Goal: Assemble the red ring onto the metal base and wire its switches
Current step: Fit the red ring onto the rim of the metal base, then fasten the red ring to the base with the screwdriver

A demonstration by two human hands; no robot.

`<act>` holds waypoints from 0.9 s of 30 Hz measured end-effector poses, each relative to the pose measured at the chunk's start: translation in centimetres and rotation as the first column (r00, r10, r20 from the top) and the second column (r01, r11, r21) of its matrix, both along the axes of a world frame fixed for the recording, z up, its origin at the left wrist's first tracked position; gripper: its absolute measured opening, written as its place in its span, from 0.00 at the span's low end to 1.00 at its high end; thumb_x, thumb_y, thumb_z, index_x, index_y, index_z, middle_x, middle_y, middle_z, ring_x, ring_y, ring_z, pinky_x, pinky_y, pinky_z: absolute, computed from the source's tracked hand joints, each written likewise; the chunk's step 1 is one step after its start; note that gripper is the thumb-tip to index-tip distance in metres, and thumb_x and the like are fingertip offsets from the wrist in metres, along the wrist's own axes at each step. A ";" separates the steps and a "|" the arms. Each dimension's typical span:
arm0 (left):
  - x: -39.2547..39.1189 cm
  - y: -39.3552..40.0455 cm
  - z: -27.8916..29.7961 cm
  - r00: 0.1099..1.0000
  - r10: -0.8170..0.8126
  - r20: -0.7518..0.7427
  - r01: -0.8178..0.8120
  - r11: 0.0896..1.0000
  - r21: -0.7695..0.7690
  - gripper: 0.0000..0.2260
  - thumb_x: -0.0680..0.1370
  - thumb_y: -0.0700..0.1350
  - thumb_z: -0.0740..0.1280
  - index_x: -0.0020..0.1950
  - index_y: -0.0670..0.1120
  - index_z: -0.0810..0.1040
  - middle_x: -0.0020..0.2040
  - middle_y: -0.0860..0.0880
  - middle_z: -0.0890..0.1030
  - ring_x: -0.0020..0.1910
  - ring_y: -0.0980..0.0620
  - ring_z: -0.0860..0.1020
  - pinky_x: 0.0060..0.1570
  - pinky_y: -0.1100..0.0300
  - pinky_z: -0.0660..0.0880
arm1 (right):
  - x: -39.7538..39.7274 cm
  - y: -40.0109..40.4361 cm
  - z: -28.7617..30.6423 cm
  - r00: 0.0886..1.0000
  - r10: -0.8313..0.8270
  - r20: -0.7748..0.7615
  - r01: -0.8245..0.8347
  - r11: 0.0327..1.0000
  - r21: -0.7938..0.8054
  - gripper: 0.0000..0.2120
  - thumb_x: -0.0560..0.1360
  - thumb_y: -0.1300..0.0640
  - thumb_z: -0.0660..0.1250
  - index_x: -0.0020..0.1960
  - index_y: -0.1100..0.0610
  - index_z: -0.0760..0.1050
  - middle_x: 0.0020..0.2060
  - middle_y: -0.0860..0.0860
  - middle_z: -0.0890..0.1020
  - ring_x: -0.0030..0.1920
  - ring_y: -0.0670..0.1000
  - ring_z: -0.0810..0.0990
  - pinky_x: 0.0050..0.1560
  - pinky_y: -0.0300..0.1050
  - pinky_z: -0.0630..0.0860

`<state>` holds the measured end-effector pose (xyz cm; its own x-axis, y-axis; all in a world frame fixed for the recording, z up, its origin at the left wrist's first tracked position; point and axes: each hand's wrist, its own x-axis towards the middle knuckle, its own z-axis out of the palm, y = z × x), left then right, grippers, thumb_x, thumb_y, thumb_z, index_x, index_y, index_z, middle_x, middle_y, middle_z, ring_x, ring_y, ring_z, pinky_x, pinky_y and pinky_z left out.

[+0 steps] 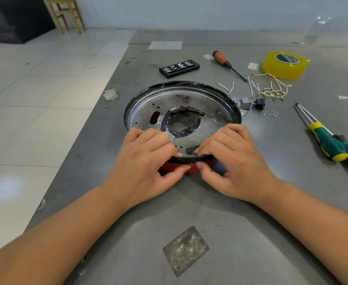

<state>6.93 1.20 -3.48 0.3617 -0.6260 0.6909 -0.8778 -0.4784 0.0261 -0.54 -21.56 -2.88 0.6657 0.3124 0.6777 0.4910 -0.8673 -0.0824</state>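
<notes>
A round metal base (191,100) with a black rim and a taped central hole lies on the grey table. The red ring (191,168) shows only as a short arc under the base's near rim, between my thumbs. My left hand (148,159) grips the near rim, fingers inside the base and thumb on the red ring. My right hand (230,159) grips the same rim just to the right, thumb below it. Grey and black switches (251,103) lie right of the base, beside a bundle of short wires (269,89).
Behind the base lie a black bit case (179,68), a wooden-handled screwdriver (226,63) and a yellow tape roll (285,64). Green-yellow screwdrivers (329,140) and small screws (271,113) lie to the right. The table's left edge drops to a tiled floor.
</notes>
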 end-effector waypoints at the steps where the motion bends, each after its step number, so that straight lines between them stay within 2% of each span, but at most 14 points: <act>1: -0.1 -0.1 0.1 1.000 0.008 0.000 -0.008 1.000 0.005 0.17 0.78 0.58 0.72 0.41 0.46 0.81 0.40 0.51 0.78 0.44 0.47 0.78 0.47 0.49 0.70 | -0.1 -0.1 0.1 1.000 0.002 -0.004 -0.002 1.000 -0.025 0.07 0.75 0.53 0.72 0.46 0.58 0.82 0.46 0.49 0.83 0.47 0.54 0.81 0.59 0.57 0.71; 4: -0.2 -0.2 0.3 1.000 0.028 -0.001 -0.027 1.000 0.015 0.18 0.78 0.59 0.71 0.40 0.45 0.80 0.39 0.51 0.79 0.42 0.46 0.78 0.45 0.47 0.71 | -0.5 -0.7 0.2 1.000 0.004 -0.004 -0.004 0.999 -0.043 0.18 0.79 0.44 0.67 0.58 0.57 0.81 0.58 0.49 0.82 0.58 0.53 0.79 0.64 0.55 0.69; 6: -0.3 -0.3 0.4 1.000 0.031 0.002 -0.031 0.999 0.015 0.17 0.77 0.59 0.71 0.40 0.46 0.81 0.39 0.52 0.79 0.42 0.46 0.78 0.45 0.49 0.70 | -0.7 -1.7 0.4 0.998 -0.046 0.033 0.043 0.995 0.087 0.20 0.81 0.43 0.63 0.63 0.57 0.78 0.63 0.50 0.79 0.65 0.52 0.76 0.66 0.51 0.67; 8: -0.3 -0.4 0.3 1.000 0.028 0.000 -0.028 1.000 0.003 0.17 0.77 0.59 0.71 0.40 0.45 0.80 0.39 0.52 0.78 0.41 0.46 0.78 0.45 0.49 0.70 | -0.9 -3.3 0.4 0.987 -0.158 0.021 0.146 0.952 0.270 0.17 0.82 0.46 0.60 0.62 0.57 0.75 0.62 0.50 0.78 0.65 0.50 0.74 0.66 0.49 0.67; 10: -0.2 -0.5 0.3 1.000 0.031 0.004 -0.031 1.000 -0.002 0.18 0.76 0.60 0.71 0.39 0.46 0.79 0.38 0.53 0.77 0.41 0.47 0.78 0.45 0.50 0.69 | -0.7 -5.4 0.1 0.951 -0.303 -0.053 0.302 0.885 0.355 0.13 0.82 0.49 0.60 0.59 0.57 0.74 0.56 0.50 0.77 0.59 0.50 0.75 0.62 0.48 0.71; 13: -0.2 -0.6 0.5 0.999 0.043 0.003 -0.043 0.999 0.009 0.21 0.76 0.64 0.69 0.38 0.47 0.77 0.37 0.54 0.76 0.40 0.48 0.77 0.44 0.49 0.70 | 0.1 -8.2 -0.7 0.835 -0.500 -0.228 0.550 0.770 0.323 0.08 0.80 0.55 0.63 0.57 0.58 0.75 0.54 0.52 0.76 0.55 0.54 0.76 0.58 0.52 0.73; 17: -0.3 -1.1 0.7 0.998 0.064 0.007 -0.064 0.998 -0.005 0.23 0.76 0.66 0.68 0.36 0.48 0.76 0.35 0.54 0.74 0.37 0.49 0.76 0.41 0.48 0.70 | 1.9 -10.1 -1.0 0.592 -0.661 -0.462 0.796 0.569 0.206 0.14 0.80 0.60 0.63 0.63 0.63 0.76 0.62 0.61 0.73 0.61 0.64 0.75 0.61 0.55 0.72; 20: -0.1 -1.4 0.6 0.998 0.064 0.027 -0.063 0.997 -0.037 0.23 0.76 0.66 0.68 0.35 0.49 0.74 0.34 0.55 0.71 0.36 0.49 0.74 0.41 0.51 0.67 | 3.4 -10.4 -0.6 0.468 -0.710 -0.527 0.879 0.434 0.196 0.13 0.79 0.62 0.64 0.62 0.66 0.75 0.64 0.63 0.71 0.58 0.67 0.76 0.55 0.52 0.72; 23: 0.0 -1.3 0.3 0.998 0.051 0.029 -0.050 0.998 -0.040 0.22 0.76 0.66 0.68 0.35 0.49 0.74 0.35 0.55 0.72 0.36 0.50 0.74 0.41 0.49 0.68 | 4.7 -10.6 -0.3 0.377 -0.732 -0.568 0.925 0.335 0.182 0.12 0.78 0.63 0.65 0.61 0.67 0.75 0.67 0.64 0.68 0.56 0.67 0.78 0.51 0.51 0.72; 27: 0.2 -1.2 0.0 0.999 0.045 0.019 -0.044 0.998 -0.044 0.22 0.75 0.67 0.67 0.35 0.49 0.76 0.35 0.55 0.73 0.37 0.50 0.74 0.42 0.48 0.69 | 5.5 -12.1 -0.1 0.332 -0.766 -0.551 0.943 0.287 0.170 0.13 0.78 0.65 0.65 0.62 0.67 0.76 0.67 0.65 0.70 0.58 0.68 0.78 0.57 0.55 0.75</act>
